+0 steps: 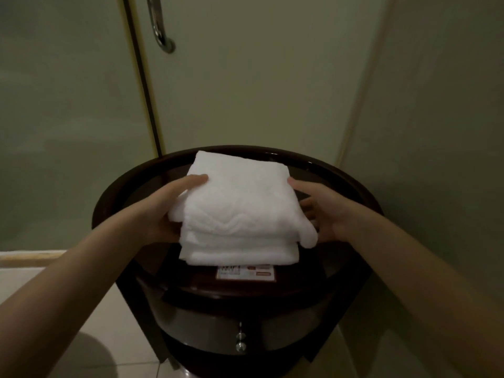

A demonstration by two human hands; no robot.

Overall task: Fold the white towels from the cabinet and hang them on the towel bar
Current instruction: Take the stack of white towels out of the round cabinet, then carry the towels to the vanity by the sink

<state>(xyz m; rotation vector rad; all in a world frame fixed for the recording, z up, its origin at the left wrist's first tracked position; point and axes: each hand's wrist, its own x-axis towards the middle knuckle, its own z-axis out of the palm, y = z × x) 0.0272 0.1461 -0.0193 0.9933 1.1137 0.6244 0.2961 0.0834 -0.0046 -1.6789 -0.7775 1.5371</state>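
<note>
Both hands are in on the white towels [240, 203], a folded stack sitting square in the middle of a round, dark, glossy surface [335, 175].

The left hand [161, 214] has the stack's left side. Its thumb [195, 180] lies flat across the top layer, and its fingers are tucked out of sight beneath the upper folds. It is a proper pinch, and the towel edge bulges out over the hand.

On the stack's other side the right hand [327, 214] mirrors it, thumb up against the top right edge. The fingers are curled in under the overhanging corner that droops down there, so that hand has hold of the cloth too.

The lowest layer looks to be lying on the surface. Whether the upper layers are clear of it, I cannot tell.

Just in front of the stack, half covered by its near edge, a small printed card [245, 272] with red and white markings lies flat. Its lettering is too blurred to read.

Below the stack, on the curved front under the surface, two small shiny knobs [240, 341] catch the light.

Above and to the left of the stack, a metal handle [161, 25] is fixed to a pale panel. Pale floor tiles [131, 336] spread out below the stack on the left side. Further left runs a white ledge [32, 268].
</note>
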